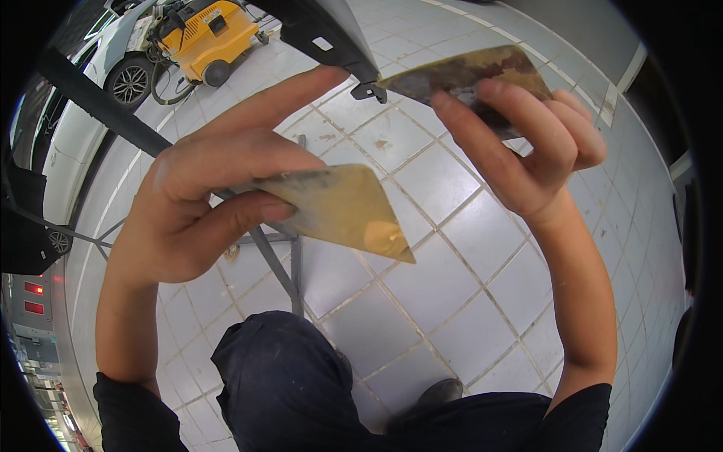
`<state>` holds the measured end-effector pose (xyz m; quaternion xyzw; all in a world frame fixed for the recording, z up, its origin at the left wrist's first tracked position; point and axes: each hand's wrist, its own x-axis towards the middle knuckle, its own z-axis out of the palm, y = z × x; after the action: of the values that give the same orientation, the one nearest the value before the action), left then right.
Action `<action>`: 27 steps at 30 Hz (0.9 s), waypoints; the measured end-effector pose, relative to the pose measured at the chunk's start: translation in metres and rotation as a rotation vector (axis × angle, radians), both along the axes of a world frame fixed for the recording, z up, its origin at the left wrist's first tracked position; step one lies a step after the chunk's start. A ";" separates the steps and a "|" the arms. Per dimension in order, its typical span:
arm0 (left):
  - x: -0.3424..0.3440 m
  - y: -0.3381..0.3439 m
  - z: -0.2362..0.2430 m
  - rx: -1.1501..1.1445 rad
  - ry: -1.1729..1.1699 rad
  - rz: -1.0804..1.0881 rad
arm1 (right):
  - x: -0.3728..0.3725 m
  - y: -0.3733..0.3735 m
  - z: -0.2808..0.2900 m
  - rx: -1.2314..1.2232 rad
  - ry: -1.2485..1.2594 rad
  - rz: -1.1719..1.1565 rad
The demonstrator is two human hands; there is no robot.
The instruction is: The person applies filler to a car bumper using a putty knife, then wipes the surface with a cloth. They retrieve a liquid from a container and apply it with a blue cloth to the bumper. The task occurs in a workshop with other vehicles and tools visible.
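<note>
My left hand point(192, 196) pinches a flat trapezoid putty spreader point(350, 207) between thumb and bent finger. Yellowish putty covers much of its face, with a thicker smear near the lower right corner. One finger of that hand stretches up to the edge of a black car panel point(331, 38); whether it touches cannot be made out. My right hand point(531, 143) grips a second spreader point(467, 75), streaked with dark and yellowish residue, its fingers over the face and the thumb hidden. The pointed left corner of this spreader meets or overlaps the panel's lower end in view.
A dark metal stand point(263, 248) with bars rises at the left, near my knee. Behind it are a white car point(79, 147) and a yellow wheeled machine point(215, 38) with a hose. Pale floor tiles point(444, 177) spread below my hands.
</note>
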<state>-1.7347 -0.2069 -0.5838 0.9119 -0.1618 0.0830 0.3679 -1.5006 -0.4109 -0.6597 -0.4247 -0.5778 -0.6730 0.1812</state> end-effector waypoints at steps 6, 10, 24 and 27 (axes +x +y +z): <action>-0.001 -0.001 0.001 -0.010 -0.005 -0.001 | 0.009 0.014 -0.017 0.129 0.031 0.021; 0.000 0.002 -0.002 -0.029 -0.043 -0.018 | 0.010 0.014 -0.016 0.129 0.024 0.019; 0.000 -0.001 -0.002 -0.041 -0.043 -0.007 | 0.006 0.013 -0.006 0.083 -0.033 0.020; 0.000 -0.001 -0.002 -0.047 -0.043 -0.006 | 0.005 0.010 -0.002 0.086 -0.049 -0.005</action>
<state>-1.7344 -0.2083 -0.5854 0.9005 -0.1703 0.1054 0.3860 -1.4957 -0.4005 -0.6613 -0.4013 -0.5514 -0.7081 0.1832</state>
